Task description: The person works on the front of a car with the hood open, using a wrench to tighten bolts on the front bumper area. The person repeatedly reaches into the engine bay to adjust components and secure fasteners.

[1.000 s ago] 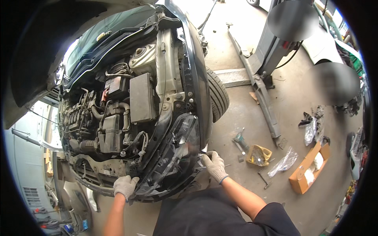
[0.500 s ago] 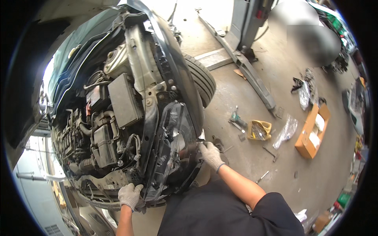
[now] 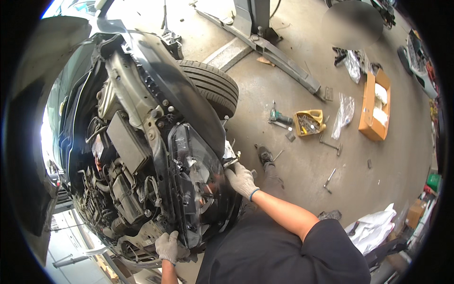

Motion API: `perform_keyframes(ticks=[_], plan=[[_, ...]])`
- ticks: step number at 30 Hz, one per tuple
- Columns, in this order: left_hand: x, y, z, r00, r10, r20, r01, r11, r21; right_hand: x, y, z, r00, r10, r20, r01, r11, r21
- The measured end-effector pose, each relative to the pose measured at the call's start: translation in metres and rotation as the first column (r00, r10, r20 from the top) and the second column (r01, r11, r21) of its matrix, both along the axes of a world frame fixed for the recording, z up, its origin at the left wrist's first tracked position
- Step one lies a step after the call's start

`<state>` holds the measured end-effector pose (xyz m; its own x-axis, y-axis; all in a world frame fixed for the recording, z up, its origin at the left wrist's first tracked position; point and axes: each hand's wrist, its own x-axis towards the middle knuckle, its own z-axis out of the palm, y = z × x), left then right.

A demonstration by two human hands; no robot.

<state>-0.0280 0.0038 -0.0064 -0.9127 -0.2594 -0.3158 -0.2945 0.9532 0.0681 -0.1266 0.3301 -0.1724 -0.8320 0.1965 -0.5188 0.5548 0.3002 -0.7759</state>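
Bracing at the lower middle of the frame, your gloved left hand [image 3: 167, 247] sits half curled at the bottom inner corner of the headlamp [image 3: 197, 182], which is in the car's front corner just left of the frame's middle; your gloved right hand [image 3: 241, 181] is bent at the lamp's outer edge, near the fender [image 3: 172, 83]; the fingertips of both are partly hidden, so you cannot tell how firmly either grips; compared with half a second ago, the view has swung so that the car lies further left, your hands keep to the same lamp edges, and more of a white sheet [image 3: 373, 232] shows at lower right; the grey floor [image 3: 307, 189] at centre right carries a green power tool [image 3: 282, 118], a yellow container [image 3: 316, 114] and a cardboard box [image 3: 373, 131]; a lift arm [image 3: 288, 66] slants across the upper middle.
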Motion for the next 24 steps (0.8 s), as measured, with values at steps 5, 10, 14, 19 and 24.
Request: perform_keyframes(ticks=[5, 10, 14, 19, 24], plan=[[-0.001, 0.006, 0.004, 0.998, 0.05, 0.04, -0.052, 0.998, 0.035, -0.008, 0.002, 0.009, 0.988, 0.044, 0.149, -0.035, 0.998, -0.061], [-0.004, 0.009, 0.01, 0.997, 0.038, 0.071, -0.045, 0.993, 0.107, -0.008, 0.002, 0.004, 0.992, 0.091, 0.091, -0.079, 0.989, -0.123], [-0.005, 0.006, 0.006, 0.994, 0.089, 0.066, -0.096, 0.99, 0.104, -0.013, 0.001, 0.006, 0.993, 0.098, 0.07, -0.091, 0.991, -0.103], [-0.002, -0.002, -0.002, 0.999, 0.03, 0.032, -0.033, 0.997, 0.075, -0.013, 0.002, 0.0, 0.989, 0.126, 0.081, -0.123, 0.992, -0.038], [-0.006, -0.003, 0.002, 0.995, 0.034, 0.089, -0.037, 0.999, 0.04, -0.004, 0.013, 0.006, 0.999, -0.031, 0.041, 0.031, 0.999, -0.015]])
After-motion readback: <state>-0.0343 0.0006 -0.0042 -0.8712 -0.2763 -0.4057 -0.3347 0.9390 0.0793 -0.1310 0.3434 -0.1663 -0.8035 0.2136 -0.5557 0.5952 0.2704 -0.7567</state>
